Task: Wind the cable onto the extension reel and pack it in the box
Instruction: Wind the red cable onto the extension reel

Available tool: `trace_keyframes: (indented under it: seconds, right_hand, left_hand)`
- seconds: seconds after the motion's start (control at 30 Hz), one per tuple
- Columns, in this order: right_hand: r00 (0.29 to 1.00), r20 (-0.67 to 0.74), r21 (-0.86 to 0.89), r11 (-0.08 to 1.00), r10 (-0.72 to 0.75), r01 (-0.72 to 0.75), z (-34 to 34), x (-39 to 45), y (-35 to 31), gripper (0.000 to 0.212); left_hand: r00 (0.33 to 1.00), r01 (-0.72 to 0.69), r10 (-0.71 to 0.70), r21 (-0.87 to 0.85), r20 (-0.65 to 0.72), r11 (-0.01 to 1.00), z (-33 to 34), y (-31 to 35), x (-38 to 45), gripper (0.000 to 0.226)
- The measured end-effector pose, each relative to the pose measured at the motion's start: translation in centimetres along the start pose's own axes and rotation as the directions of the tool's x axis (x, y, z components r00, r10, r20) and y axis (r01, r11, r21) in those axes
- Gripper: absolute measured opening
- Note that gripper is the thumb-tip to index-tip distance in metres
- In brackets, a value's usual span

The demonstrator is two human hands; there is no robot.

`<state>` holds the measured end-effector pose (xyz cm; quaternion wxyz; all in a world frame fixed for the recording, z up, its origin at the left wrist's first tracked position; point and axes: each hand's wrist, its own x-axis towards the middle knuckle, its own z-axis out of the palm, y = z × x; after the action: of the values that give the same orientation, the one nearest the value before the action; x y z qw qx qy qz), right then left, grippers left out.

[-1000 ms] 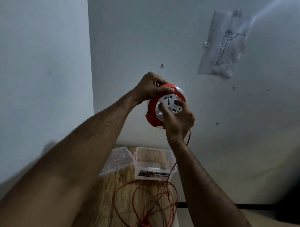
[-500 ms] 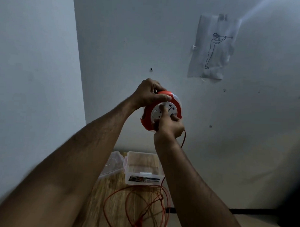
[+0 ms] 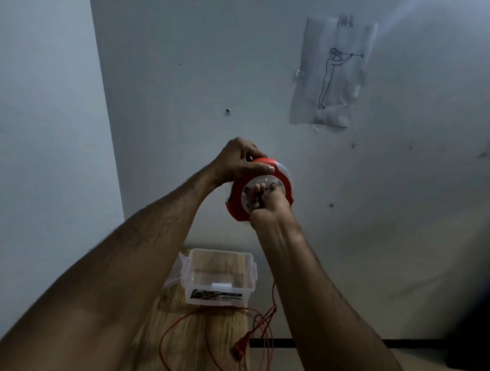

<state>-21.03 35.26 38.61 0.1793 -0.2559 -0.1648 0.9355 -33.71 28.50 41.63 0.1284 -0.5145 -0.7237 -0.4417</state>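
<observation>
I hold a round red and white extension reel [image 3: 282, 177] up in the air in front of the wall. My left hand [image 3: 239, 161] grips its top rim. My right hand [image 3: 266, 205] is closed on the white centre disc, fingers pinching its winding knob. A thin red cable [image 3: 273, 297] hangs from the reel behind my right forearm down to loose loops [image 3: 205, 339] on the wooden table, ending in a red plug [image 3: 239, 349]. A clear plastic box [image 3: 192, 278] stands open on the table below the reel.
The narrow wooden table [image 3: 177, 349] sits in the wall corner. The box's clear lid [image 3: 171, 277] lies left of the box, mostly hidden by my left arm. A paper drawing [image 3: 332, 71] is taped to the wall. A dark floor strip [image 3: 269, 342] runs right of the table.
My right hand has turned around the reel's centre disc from the right side to the lower middle. The loose loops on the table have shifted and the plug lies further right.
</observation>
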Motion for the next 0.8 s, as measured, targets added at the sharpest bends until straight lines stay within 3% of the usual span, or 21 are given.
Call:
trace_keyframes:
  seconds: [0.07,0.1,0.13,0.17,0.2,0.23,0.27,0.3,0.37,0.5,0.67,0.8]
  right_hand:
    - [0.982,0.055,-0.285,0.940,-0.179,0.187,-1.0,-0.2,-0.8,0.026]
    - [0.919,0.144,-0.480,0.786,-0.367,0.389,-1.8,0.0,-1.1,0.020]
    - [0.770,0.301,-0.614,0.503,-0.563,0.608,-2.7,0.5,-1.4,0.016]
    - [0.542,0.497,-0.637,0.139,-0.677,0.758,-3.7,1.1,-1.8,0.014]
    - [0.316,0.679,-0.564,-0.195,-0.663,0.803,-4.5,1.6,-2.4,0.013]
    - [0.159,0.819,-0.458,-0.461,-0.551,0.760,-5.2,2.1,-2.9,0.017]
    - [0.092,0.909,-0.359,-0.653,-0.406,0.667,-5.9,2.7,-3.4,0.025]
    - [0.101,0.953,-0.291,-0.766,-0.287,0.573,-6.5,3.2,-3.8,0.033]
    - [0.168,0.966,-0.255,-0.844,-0.198,0.471,-7.4,3.7,-4.7,0.048]
    - [0.219,0.969,-0.206,-0.870,-0.116,0.448,-8.5,3.8,-6.5,0.063]
    - [0.223,0.974,-0.135,-0.890,-0.039,0.435,-9.5,4.0,-8.9,0.058]
    - [0.202,0.979,-0.081,-0.937,-0.012,0.339,-9.9,4.4,-11.0,0.054]
  left_hand:
    - [0.999,0.015,-0.016,-0.043,-0.028,0.999,0.3,0.2,0.3,0.032]
    - [0.999,0.028,-0.031,-0.078,-0.044,0.997,0.4,0.2,0.5,0.031]
    - [0.997,0.041,-0.048,-0.113,-0.053,0.993,0.6,0.1,0.6,0.030]
    - [0.997,0.053,-0.060,-0.134,-0.052,0.990,0.7,0.1,0.7,0.030]
    - [0.997,0.062,-0.068,-0.138,-0.043,0.989,0.9,0.0,0.8,0.030]
    - [0.997,0.070,-0.074,-0.130,-0.031,0.989,1.1,0.0,1.0,0.031]
    - [0.997,0.079,-0.081,-0.121,-0.018,0.990,1.4,0.0,1.1,0.032]
    - [0.996,0.086,-0.087,-0.116,-0.007,0.989,1.7,0.0,1.3,0.033]
    - [0.996,0.093,-0.094,-0.123,0.000,0.988,2.4,0.0,1.6,0.034]
    - [0.995,0.101,-0.100,-0.139,0.014,0.985,3.6,0.2,2.2,0.033]
    - [0.996,0.089,-0.085,-0.147,0.031,0.985,5.4,1.2,3.4,0.032]
    - [0.996,0.086,-0.081,-0.155,0.038,0.984,6.9,1.9,4.2,0.032]
